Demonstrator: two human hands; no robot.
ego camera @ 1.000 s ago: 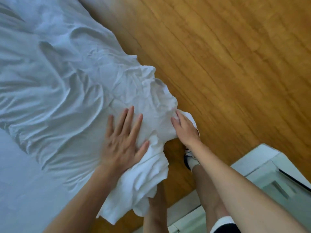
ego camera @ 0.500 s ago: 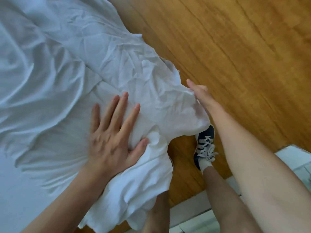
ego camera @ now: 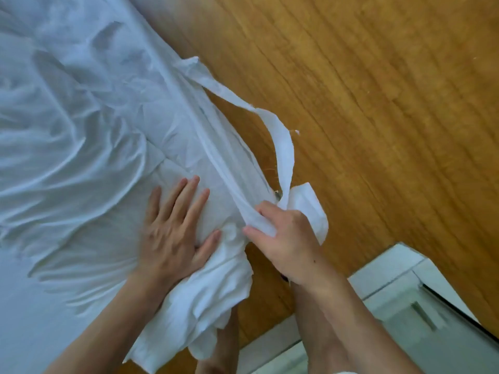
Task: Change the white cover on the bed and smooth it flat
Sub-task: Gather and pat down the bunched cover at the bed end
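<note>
The white cover [ego camera: 81,125] lies wrinkled over the bed, its corner bunched at the bed's near right corner and hanging over the edge. My left hand [ego camera: 172,230] presses flat on that corner with fingers spread. Just to its right, my right hand [ego camera: 283,238] grips a gathered fold of the cover's edge and holds it taut. A loose strip of the cover's edge [ego camera: 283,147] arcs out over the floor from the bed side to my right hand.
A wooden floor [ego camera: 378,103] runs along the bed's right side. White furniture [ego camera: 405,300] with a drawer handle stands at the lower right, close to my legs. Smooth white bedding [ego camera: 27,319] shows at the lower left.
My right hand went from resting on the cover's corner, out along the bed edge, to gripping a fold and pulling it back toward me. My left hand stayed pressed on the corner.
</note>
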